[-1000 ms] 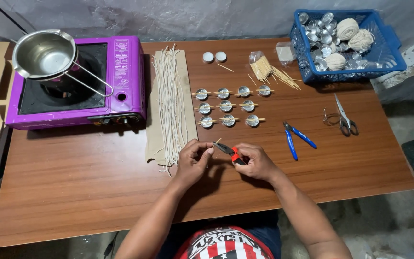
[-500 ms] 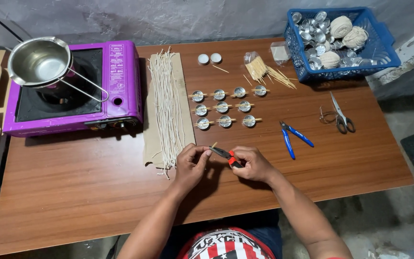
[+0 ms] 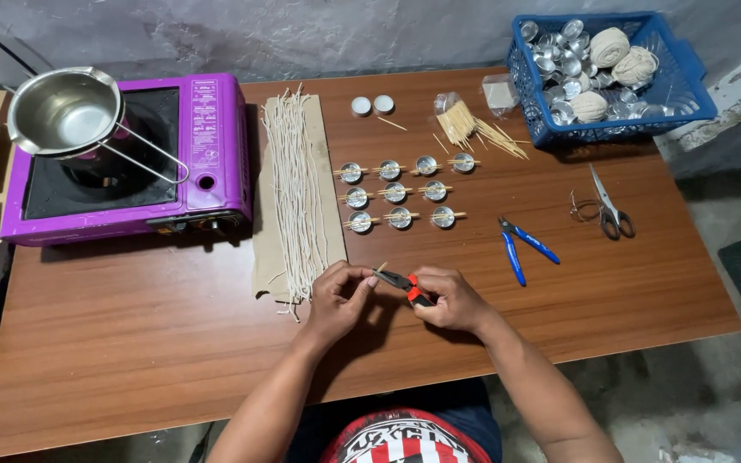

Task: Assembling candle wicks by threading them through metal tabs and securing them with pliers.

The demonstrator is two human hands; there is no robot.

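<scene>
Right hand (image 3: 449, 297) on pliers (image 3: 398, 279), left hand (image 3: 338, 294) perhaps pinching wick.

**Both hands meet in front of the body**

Both forearms come up from the bottom edge and lean toward each other. The left hand (image 3: 339, 296) is curled, with thumb and fingertips pinched together, pointing to the right. The right hand (image 3: 449, 299) is closed in a loose fist with knuckles up, the wrist bent slightly inward. The hands are just beside each other, low over the surface.
</scene>
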